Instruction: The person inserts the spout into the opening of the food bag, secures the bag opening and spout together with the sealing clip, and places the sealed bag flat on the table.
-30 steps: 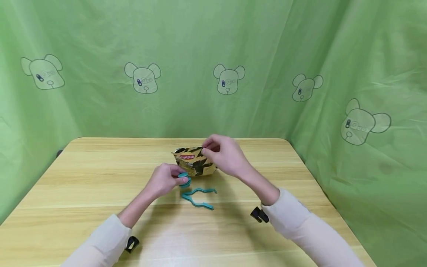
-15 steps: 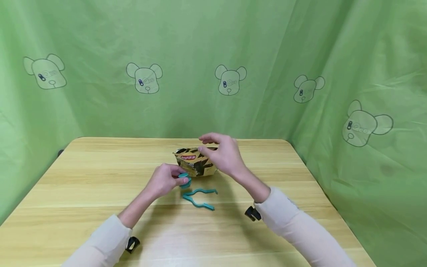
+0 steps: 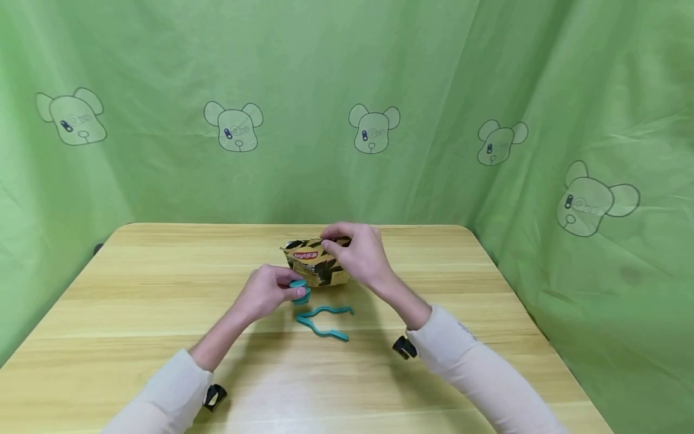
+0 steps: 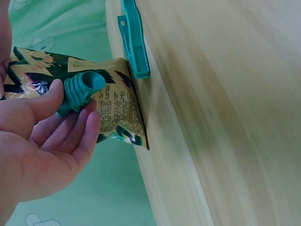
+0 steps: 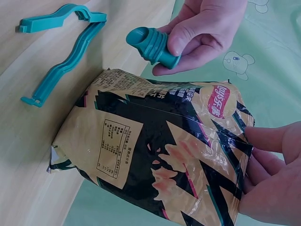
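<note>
A gold-and-black bag of Lay's chips [image 5: 150, 155] stands on the table in the head view, its top edge upward. My right hand [image 3: 362, 254] pinches that top edge between thumb and fingers, right of the red logo. In front of the bag's left side, my left hand [image 3: 265, 293] holds a teal ribbed spout [image 5: 155, 46] between thumb and fingers. Its round opening shows in both wrist views. On the table just before the bag lies a teal bag clip [image 3: 325, 310], its two arms spread apart in a V.
The light wooden table [image 3: 135, 301] has rounded far corners. Green curtains [image 3: 303, 181] printed with bear heads hang behind it and on both sides. Black holders [image 3: 405, 348] sit by the sleeves.
My right hand let go of the bag's top edge, its fingers spread, then pinched the edge again slightly farther left. My left hand with the spout stays nearly still.
</note>
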A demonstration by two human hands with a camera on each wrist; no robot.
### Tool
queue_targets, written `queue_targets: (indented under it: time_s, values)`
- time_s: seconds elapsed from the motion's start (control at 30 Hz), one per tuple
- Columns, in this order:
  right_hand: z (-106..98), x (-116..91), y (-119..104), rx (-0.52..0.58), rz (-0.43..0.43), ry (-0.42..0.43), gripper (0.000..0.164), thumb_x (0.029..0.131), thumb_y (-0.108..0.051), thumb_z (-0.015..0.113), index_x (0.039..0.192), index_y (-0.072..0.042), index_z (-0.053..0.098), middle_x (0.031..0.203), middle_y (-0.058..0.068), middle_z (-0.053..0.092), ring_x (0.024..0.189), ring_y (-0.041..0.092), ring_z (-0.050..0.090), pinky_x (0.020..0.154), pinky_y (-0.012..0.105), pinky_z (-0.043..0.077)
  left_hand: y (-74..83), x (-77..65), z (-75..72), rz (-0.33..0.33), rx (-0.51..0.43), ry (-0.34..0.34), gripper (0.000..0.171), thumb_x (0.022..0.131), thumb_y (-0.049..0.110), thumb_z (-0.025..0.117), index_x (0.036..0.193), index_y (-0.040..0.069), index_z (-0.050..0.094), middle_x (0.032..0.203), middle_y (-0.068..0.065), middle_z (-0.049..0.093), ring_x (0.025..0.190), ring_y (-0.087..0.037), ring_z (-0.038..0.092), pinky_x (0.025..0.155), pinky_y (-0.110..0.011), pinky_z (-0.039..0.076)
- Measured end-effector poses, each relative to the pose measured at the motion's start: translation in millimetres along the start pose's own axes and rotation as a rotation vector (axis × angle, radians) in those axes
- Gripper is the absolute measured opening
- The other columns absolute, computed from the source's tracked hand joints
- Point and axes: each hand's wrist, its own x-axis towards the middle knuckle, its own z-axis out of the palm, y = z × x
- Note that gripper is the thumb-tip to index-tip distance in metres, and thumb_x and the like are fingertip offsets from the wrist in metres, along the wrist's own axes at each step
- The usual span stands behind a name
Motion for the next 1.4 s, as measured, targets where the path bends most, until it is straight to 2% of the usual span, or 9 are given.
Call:
queue_targets:
  time_s: [0.2, 0.33, 0.67, 0.8, 0.93, 1.13, 1.4]
  values:
    - [0.8, -0.2, 1.9, 0.013, 0.002, 0.009, 0.008, 0.093, -0.009, 0.073, 0.098, -0.010, 0.079, 0.095, 0.003, 0.079, 0.085, 0.019, 0.073, 0.073, 0.034, 0.059, -0.1, -0.1, -5.5, 0.025, 0.019, -0.009, 0.021, 0.090, 0.022, 0.079, 0.107, 0.012, 0.079, 0.097, -0.001, 0.078, 0.090, -0.015, 0.073, 0.083, -0.039, 0.060]
    - [0.9, 0.1, 2.1, 0.022, 0.006, 0.009, 0.007, 0.094, -0.011, 0.073, 0.098, -0.010, 0.079, 0.094, 0.003, 0.079, 0.083, 0.018, 0.073, 0.071, 0.033, 0.059, 5.5, -1.4, -16.7, 0.032, 0.034, -0.008, 0.024, 0.090, 0.023, 0.078, 0.111, 0.011, 0.078, 0.100, -0.002, 0.078, 0.092, -0.016, 0.073, 0.084, -0.040, 0.059]
    - [-0.2, 1.3, 2.9, 0.034, 0.025, 0.015, 0.008, 0.093, -0.011, 0.073, 0.098, -0.011, 0.079, 0.094, 0.003, 0.079, 0.079, 0.015, 0.072, 0.069, 0.031, 0.058, 46.2, -13.4, -59.9, 0.086, 0.074, -0.059, 0.024, 0.093, 0.024, 0.075, 0.114, 0.012, 0.077, 0.100, -0.002, 0.078, 0.092, -0.015, 0.072, 0.087, -0.041, 0.058]
    - [0.2, 1.4, 2.6, 0.040, 0.033, 0.015, 0.008, 0.093, -0.011, 0.074, 0.098, -0.010, 0.080, 0.094, 0.003, 0.079, 0.079, 0.015, 0.073, 0.069, 0.031, 0.059, 58.1, -14.0, -73.8, 0.086, 0.059, -0.024, 0.027, 0.093, 0.025, 0.075, 0.118, 0.013, 0.075, 0.103, -0.003, 0.077, 0.096, -0.017, 0.073, 0.089, -0.043, 0.058]
    - [1.1, 1.3, 3.0, 0.044, 0.035, 0.018, 0.008, 0.092, -0.010, 0.074, 0.098, -0.010, 0.080, 0.094, 0.004, 0.079, 0.079, 0.015, 0.073, 0.069, 0.031, 0.059, 64.4, -9.6, -81.2, 0.073, 0.013, 0.061, 0.028, 0.093, 0.024, 0.076, 0.118, 0.014, 0.074, 0.103, -0.003, 0.077, 0.096, -0.018, 0.074, 0.090, -0.042, 0.058]
    - [2.2, 1.0, 3.9, 0.048, 0.032, 0.029, 0.008, 0.092, -0.010, 0.075, 0.097, -0.010, 0.080, 0.093, 0.004, 0.079, 0.079, 0.014, 0.074, 0.070, 0.031, 0.060, 62.3, 2.2, -79.7, 0.069, -0.112, 0.167, 0.028, 0.091, 0.023, 0.077, 0.117, 0.011, 0.074, 0.107, -0.009, 0.077, 0.099, -0.020, 0.074, 0.092, -0.039, 0.059]
    - [1.4, 1.5, 3.9, 0.051, 0.040, 0.026, 0.008, 0.093, -0.011, 0.074, 0.099, -0.010, 0.080, 0.095, 0.004, 0.079, 0.080, 0.014, 0.073, 0.069, 0.030, 0.059, 54.5, 13.8, -72.5, 0.073, -0.172, 0.206, 0.031, 0.091, 0.023, 0.077, 0.120, 0.013, 0.075, 0.112, -0.009, 0.076, 0.100, -0.021, 0.072, 0.090, -0.037, 0.058]
